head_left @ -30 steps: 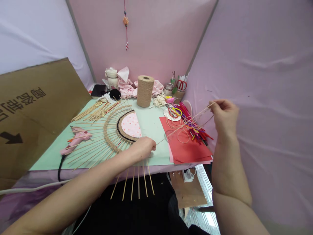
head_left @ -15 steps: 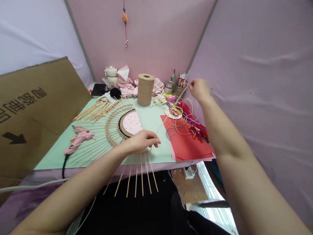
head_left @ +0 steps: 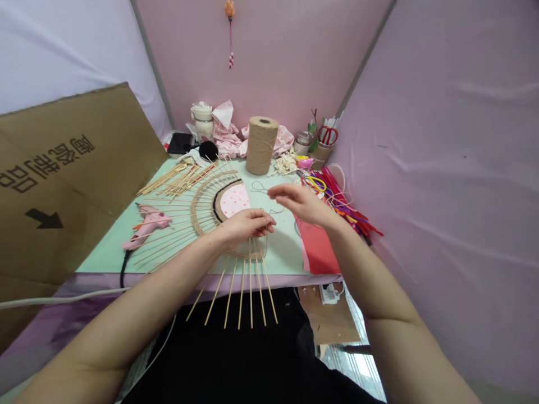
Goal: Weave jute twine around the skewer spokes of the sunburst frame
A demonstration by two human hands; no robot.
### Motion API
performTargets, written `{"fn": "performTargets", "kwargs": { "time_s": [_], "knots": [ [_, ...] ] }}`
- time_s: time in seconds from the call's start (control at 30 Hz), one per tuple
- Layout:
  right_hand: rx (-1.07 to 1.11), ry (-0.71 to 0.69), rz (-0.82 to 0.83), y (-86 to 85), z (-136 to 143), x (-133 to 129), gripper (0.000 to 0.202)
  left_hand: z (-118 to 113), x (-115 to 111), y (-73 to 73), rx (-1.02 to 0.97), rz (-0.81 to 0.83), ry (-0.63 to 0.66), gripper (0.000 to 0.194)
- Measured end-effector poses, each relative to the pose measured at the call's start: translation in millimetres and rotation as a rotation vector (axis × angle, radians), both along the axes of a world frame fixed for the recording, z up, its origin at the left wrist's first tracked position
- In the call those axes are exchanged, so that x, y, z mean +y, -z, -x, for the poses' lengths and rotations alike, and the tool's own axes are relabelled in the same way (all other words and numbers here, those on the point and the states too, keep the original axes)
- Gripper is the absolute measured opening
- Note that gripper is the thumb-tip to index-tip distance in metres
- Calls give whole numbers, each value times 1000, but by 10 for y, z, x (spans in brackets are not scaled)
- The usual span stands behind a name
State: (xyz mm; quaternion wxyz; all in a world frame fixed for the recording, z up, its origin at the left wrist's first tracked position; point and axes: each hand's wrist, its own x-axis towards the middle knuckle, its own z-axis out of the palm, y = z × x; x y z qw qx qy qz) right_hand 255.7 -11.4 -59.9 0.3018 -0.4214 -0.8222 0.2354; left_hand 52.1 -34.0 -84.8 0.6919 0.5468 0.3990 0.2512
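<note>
On the left, we read 陶瓷制品 beside a dark arrow [head_left: 44, 219] on cardboard [head_left: 105, 168]. Left hand [head_left: 249, 225] bent over the stick frame [head_left: 195, 206], thumb and fingertips pinched on thin twine [head_left: 266, 244]. Right hand [head_left: 304, 204] held out leftward just beyond it, fingers straight and close together; whether they grip twine, we can't tell. Frame lies left of centre, near sticks jutting past the table edge. Our left hand hides some weave; our right arm covers part of the red paper [head_left: 320, 251].
</note>
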Motion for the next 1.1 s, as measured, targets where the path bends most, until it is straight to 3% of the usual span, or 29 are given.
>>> {"fn": "performTargets", "kwargs": {
  "time_s": [0.07, 0.2, 0.33, 0.43, 0.63, 0.8, 1.1],
  "knots": [
    [110, -9, -5, 121, 93, -276, 22, -3, -7, 7, -22, -19, 5, 21],
    [224, 254, 39, 480, 109, -672, 16, 0, -20, 38, -17, -14, -32, 18],
    [208, 130, 280, 799, 133, -907, 15, -19, 2, 57, 65, -84, -47, 14],
    [307, 172, 361, 928, 248, -969, 22, -26, 26, 64, 184, -213, 5, 20],
    [448, 319, 396, 1018, 422, -904, 38, 125, -141, 75, 696, -669, 58, 19],
    [544, 352, 422, 1065, 393, -883, 52, 233, -407, 132, 808, -883, 250, 17],
    [779, 452, 524, 1023, 450, -852, 50, 214, -440, 254, 862, -914, 275, 19]
  ]
}}
